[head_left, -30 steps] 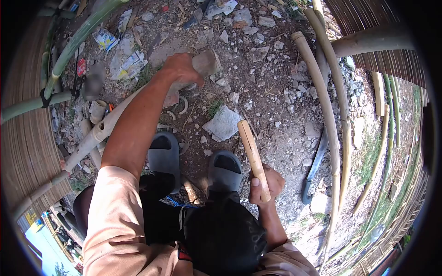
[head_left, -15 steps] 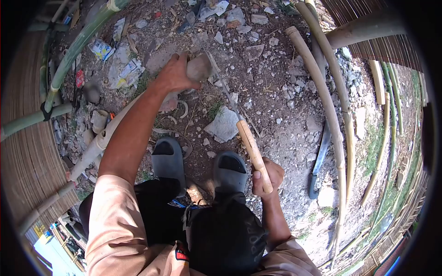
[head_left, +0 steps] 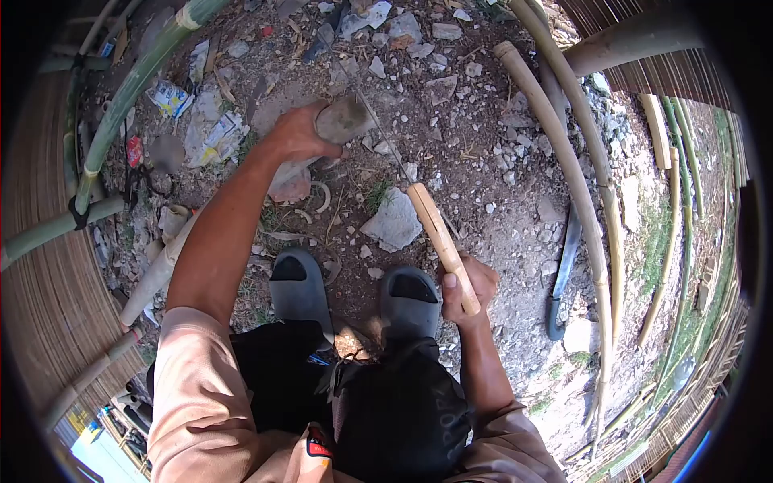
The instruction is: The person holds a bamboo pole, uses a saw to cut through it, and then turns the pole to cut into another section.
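Observation:
My left hand (head_left: 299,137) is wrapped round a thick bamboo pole (head_left: 346,121) close to its far end, pressing it from above. The pole slants back under my left forearm toward the lower left. In my right hand (head_left: 473,288) is the wooden handle of a handsaw (head_left: 436,233), with my thumb laid along it. The thin saw blade runs forward and left from the handle and crosses the pole's end, just beyond my left fingers.
A large knife (head_left: 566,266) lies on the gravel to my right, beside long bamboo poles (head_left: 555,145). A flat pale stone (head_left: 393,220) sits ahead of my sandals (head_left: 411,298). Green bamboo framing (head_left: 133,88) and slatted bamboo panels stand at the left. Wrappers (head_left: 171,98) and rubble litter the ground.
My right hand and the saw have slid forward, away from my body, along the blade's line. My left hand keeps its hold on the bamboo pole. The whole view has shifted slightly.

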Demonstrator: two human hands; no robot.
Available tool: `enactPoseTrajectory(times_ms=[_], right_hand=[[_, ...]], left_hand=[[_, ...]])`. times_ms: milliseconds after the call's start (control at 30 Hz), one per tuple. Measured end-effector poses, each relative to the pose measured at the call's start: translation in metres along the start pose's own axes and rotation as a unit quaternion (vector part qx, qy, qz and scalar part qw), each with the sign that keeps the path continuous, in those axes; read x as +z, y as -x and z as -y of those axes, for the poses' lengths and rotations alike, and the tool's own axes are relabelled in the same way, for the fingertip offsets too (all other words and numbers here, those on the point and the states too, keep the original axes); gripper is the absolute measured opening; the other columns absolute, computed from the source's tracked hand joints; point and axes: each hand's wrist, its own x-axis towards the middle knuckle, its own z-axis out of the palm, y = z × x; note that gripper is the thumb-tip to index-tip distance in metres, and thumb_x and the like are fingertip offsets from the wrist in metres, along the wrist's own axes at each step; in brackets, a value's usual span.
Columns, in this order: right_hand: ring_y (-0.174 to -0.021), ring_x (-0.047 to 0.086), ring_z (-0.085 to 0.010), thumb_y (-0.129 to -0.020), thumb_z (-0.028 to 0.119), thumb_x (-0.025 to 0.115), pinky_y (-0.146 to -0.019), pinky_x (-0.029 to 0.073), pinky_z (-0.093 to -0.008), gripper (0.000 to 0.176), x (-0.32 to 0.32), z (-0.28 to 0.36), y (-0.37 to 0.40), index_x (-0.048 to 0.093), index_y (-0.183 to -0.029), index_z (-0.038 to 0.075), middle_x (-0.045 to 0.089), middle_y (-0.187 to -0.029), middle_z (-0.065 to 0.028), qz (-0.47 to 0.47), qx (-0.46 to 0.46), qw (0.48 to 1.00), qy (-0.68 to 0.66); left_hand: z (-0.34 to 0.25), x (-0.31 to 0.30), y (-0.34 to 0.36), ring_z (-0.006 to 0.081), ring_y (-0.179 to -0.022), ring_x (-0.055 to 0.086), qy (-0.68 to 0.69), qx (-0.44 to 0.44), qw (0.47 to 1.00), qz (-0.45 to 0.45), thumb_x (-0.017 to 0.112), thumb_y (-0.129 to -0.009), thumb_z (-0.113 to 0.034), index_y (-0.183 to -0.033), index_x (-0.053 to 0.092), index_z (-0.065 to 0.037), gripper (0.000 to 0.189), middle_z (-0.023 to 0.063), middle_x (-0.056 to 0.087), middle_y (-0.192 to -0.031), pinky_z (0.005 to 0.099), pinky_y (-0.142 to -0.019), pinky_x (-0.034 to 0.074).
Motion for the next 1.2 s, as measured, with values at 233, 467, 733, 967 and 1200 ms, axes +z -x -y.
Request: enactPoseTrajectory(times_ms=[233, 467, 733, 967, 1200], right_hand=[[-0.05, 0.054, -0.0234, -0.091, 0.022, 0.064, -0.048, 0.042, -0.0345, 0.027, 0.006, -0.003, -0.006, 0.062, -0.074, 0.0, 0.054, -0.062, -0.01, -0.009, -0.008, 1.0, 0.001], [-0.051, 0.058, -0.0229, -0.095, 0.025, 0.063, -0.049, 0.044, -0.0336, 0.033, 0.014, 0.003, -0.006, 0.061, -0.074, -0.001, 0.057, -0.062, -0.0103, -0.019, -0.008, 1.0, 0.001], [-0.053, 0.063, -0.0209, -0.102, 0.034, 0.052, -0.05, 0.048, -0.0318, 0.045, 0.017, 0.016, -0.008, 0.062, -0.077, -0.002, 0.063, -0.062, -0.0108, 0.001, 0.022, 0.999, 0.039], [-0.051, 0.056, -0.0123, -0.106, 0.043, 0.045, -0.049, 0.042, -0.0265, 0.056, 0.04, 0.03, -0.028, 0.065, -0.077, -0.001, 0.063, -0.06, -0.0073, 0.003, 0.029, 0.995, 0.093], [-0.051, 0.059, -0.0132, -0.105, 0.031, 0.055, -0.05, 0.045, -0.0292, 0.041, 0.058, 0.045, -0.059, 0.064, -0.078, 0.001, 0.062, -0.059, -0.006, 0.009, 0.067, 0.996, 0.06]], left_hand=[[0.028, -0.003, -0.005, 0.0398, -0.134, 0.054, 0.088, 0.05, 0.995, 0.017, 0.095, -0.056, -0.059, -0.153, 0.036, 0.001, 0.129, 0.0279, 0.053, -0.143, 0.0451, -0.114, 0.042], [0.13, -0.01, 0.123, 0.0454, -0.142, 0.041, -0.081, -0.001, 0.997, -0.009, 0.098, -0.056, -0.05, -0.158, 0.023, -0.006, 0.134, 0.0293, 0.039, -0.149, 0.0519, -0.12, 0.032], [0.183, 0.021, 0.153, 0.045, -0.102, 0.069, -0.059, -0.056, 0.986, -0.144, 0.089, -0.058, -0.018, -0.133, 0.058, -0.009, 0.082, 0.022, 0.069, -0.118, 0.0505, -0.091, 0.054], [0.195, 0.011, 0.157, 0.0324, -0.105, 0.07, 0.14, -0.032, 0.989, 0.026, 0.092, -0.054, -0.019, -0.13, 0.063, -0.004, 0.082, 0.0162, 0.072, -0.115, 0.0418, -0.096, 0.053], [0.199, -0.01, 0.146, 0.0236, -0.11, 0.066, 0.229, -0.133, 0.948, 0.175, 0.095, -0.053, -0.022, -0.139, 0.057, 0.0, 0.097, 0.0115, 0.069, -0.121, 0.0356, -0.1, 0.049]])
